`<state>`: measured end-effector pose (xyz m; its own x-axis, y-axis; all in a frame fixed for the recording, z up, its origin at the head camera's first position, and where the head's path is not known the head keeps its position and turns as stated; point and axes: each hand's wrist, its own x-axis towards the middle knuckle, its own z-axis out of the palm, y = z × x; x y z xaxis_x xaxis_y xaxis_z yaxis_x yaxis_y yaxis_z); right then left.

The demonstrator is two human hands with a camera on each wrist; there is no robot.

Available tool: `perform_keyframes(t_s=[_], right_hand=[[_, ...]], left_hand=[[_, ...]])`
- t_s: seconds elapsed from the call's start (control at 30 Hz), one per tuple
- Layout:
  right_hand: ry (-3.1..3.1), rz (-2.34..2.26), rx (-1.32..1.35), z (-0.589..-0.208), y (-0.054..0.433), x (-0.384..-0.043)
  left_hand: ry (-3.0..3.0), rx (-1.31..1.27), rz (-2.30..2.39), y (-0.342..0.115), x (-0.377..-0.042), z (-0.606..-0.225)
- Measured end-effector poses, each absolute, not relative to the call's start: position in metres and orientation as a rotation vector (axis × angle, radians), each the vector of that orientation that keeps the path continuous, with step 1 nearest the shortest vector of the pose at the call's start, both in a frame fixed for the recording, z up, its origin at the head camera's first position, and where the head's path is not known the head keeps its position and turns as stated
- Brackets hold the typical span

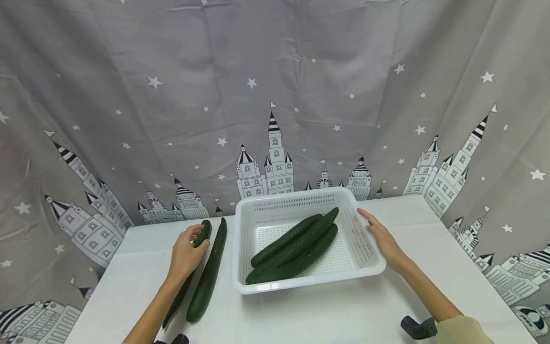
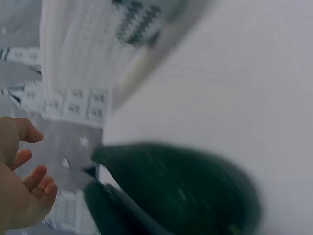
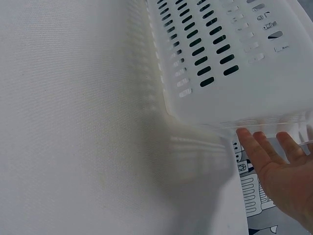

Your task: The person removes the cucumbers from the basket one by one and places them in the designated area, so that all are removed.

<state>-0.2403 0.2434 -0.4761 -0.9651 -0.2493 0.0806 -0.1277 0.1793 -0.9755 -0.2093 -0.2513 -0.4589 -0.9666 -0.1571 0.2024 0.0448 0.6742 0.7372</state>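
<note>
A white plastic basket (image 1: 348, 251) stands mid-table with three dark green cucumbers (image 1: 292, 246) lying together slantwise inside. My right hand (image 1: 384, 241) touches the basket's right side from outside; in the right wrist view its straight fingers (image 3: 257, 149) reach the perforated wall. Left of the basket lie two more cucumbers, a nearer one (image 1: 208, 277) and one (image 1: 180, 298) partly hidden under my left hand (image 1: 187, 253). That hand hovers over the hidden cucumber's upper half, its fingers loosely bent. In the left wrist view it shows nothing held, apart from the blurred cucumbers (image 2: 181, 186).
The white tabletop (image 1: 309, 320) carries everything and ends against a grey curtain (image 1: 301, 71) printed with castles and stars. Dark wrist camera parts (image 1: 417, 328) show by the right forearm, at the front edge of the view.
</note>
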Motion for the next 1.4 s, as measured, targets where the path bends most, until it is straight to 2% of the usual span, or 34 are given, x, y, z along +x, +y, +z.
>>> perform_keyframes(t_s=[0.43,0.93,1.4], right_hand=[[2.358,-1.898,-0.346,-0.477,0.245,-0.241],[2.311,-1.929,-0.358,-0.476,0.245,-0.238],[2.315,-1.925,-0.366,-0.473,0.244,-0.238]], left_hand=[[-2.586,-0.349,-1.267,-0.149,-0.206,-0.43],[-2.772,-0.738,-1.423,-0.055,-0.218,-0.442],[-2.993,-0.648,-1.248,-0.031,-0.242,-0.453]])
